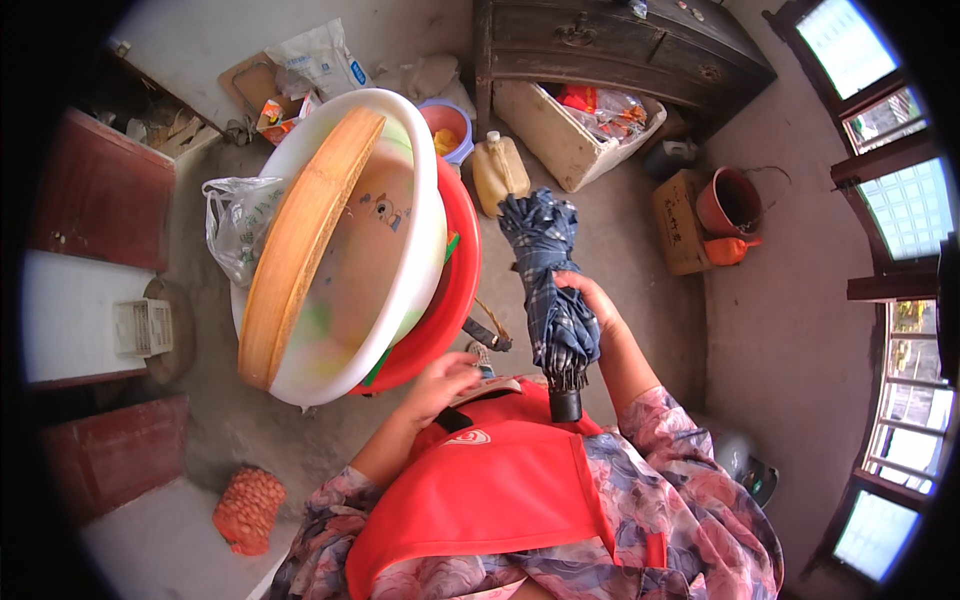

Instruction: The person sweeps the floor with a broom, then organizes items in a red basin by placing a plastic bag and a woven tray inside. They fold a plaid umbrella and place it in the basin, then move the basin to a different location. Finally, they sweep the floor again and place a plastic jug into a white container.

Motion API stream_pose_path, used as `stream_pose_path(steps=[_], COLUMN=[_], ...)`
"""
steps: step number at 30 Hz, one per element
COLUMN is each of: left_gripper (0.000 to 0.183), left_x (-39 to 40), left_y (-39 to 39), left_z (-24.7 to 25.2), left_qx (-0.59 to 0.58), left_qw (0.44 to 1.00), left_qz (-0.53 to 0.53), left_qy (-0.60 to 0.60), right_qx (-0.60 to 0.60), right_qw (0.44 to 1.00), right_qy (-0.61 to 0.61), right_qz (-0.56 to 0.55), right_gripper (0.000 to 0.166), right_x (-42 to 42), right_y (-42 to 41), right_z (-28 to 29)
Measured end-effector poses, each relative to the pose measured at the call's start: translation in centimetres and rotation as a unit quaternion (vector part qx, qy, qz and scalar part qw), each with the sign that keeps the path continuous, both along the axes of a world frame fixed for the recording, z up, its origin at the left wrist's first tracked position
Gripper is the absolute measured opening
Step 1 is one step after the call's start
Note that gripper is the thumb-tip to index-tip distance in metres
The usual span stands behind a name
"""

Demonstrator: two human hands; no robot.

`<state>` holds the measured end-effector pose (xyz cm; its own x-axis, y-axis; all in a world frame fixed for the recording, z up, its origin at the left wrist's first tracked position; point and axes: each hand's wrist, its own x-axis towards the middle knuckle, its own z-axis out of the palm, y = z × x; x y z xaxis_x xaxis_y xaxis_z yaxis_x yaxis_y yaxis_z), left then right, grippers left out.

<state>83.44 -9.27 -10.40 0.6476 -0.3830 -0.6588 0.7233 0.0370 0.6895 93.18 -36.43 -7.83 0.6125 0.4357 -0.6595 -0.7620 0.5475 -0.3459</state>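
Observation:
My right hand [589, 300] grips a folded umbrella [546, 247] of dark blue plaid cloth. Its black handle end [565, 406] points towards my body, and the cloth is bunched in loose folds. Close to the front of my red apron [487, 487], my left hand [446, 382] is slightly blurred, with its fingers partly bent and nothing seen in it. Beyond that hand rests a large white plastic basin [367, 307] with a printed cartoon inside. A bamboo hoop or sieve rim [311, 247] lies across it. Under the white basin shows a red basin [461, 247].
Past the umbrella stand a yellowish plastic jug [501, 171] and a worn box [577, 142] of bagged items below a dark wooden cabinet [585, 45]. On the right are a cardboard box [679, 221] and a bucket [729, 199]. A red net sack [249, 510] sits lower left.

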Motion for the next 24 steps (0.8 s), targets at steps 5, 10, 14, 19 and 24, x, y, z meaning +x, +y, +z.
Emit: stream_pose_path(steps=[5,10,14,19,24], left_gripper=[0.029,0.026,0.022,0.038,0.035], left_x=[-2.2,-2.2,-1.8,-1.6,0.0], left_y=[3.4,4.6,6.5,9.2,9.5], left_z=[-3.1,-7.4,-11.8,-12.6,-14.0], left_qx=[0.05,-0.065,-0.068,-0.024,0.023], left_qw=[0.969,0.889,0.803,0.694,0.656], left_qz=[0.23,0.437,0.582,0.712,0.745], left_qy=[0.079,0.124,0.106,0.107,0.121], right_qx=[0.064,0.217,0.233,0.208,0.213], right_qw=[0.993,0.97,0.96,0.967,0.964], right_qy=[0.08,0.098,0.085,0.111,0.109], right_qz=[0.055,0.056,0.127,0.1,0.118], right_gripper=[0.032,0.041,0.042,0.038,0.051], right_x=[2.5,3.6,4.7,5.3,5.6], right_y=[1.1,1.5,0.3,-2.5,-3.7], right_z=[-0.7,-3.5,-3.2,-4.5,-4.9])
